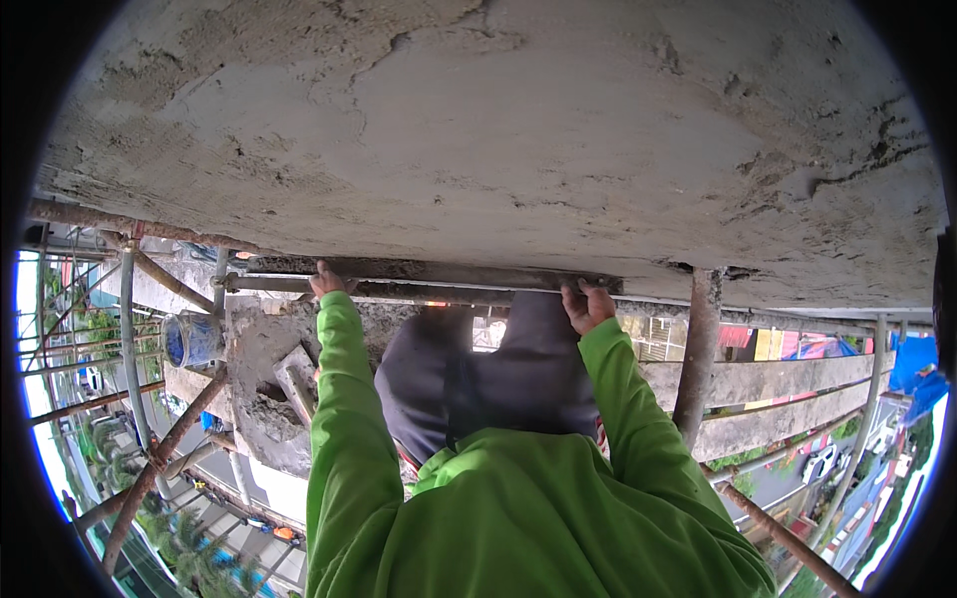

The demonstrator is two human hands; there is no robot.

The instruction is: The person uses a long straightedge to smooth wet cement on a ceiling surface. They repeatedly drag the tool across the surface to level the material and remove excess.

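My left hand [327, 280] grips a long, dark, mortar-stained bar [449, 275] against the lower edge of a grey, rough-plastered concrete face [478, 130]. Farther right, my right hand [591, 305] has its fingers closed on the same bar. A thinner pipe runs along just beside the bar. My green sleeves reach up to both hands, and my dark-trousered legs show between them. A mortar-smeared tool [295, 384] lies on a rough grey platform [259, 429] left of my left forearm; its exact shape is partly hidden.
A mortar-stained bucket [187, 339] is at the left among rusty scaffold pipes [150, 478]. An upright pipe [696, 369] stands right of my right arm, near grey planks [778, 379] and blue sheeting [912, 369]. Street, cars and palms show far below.
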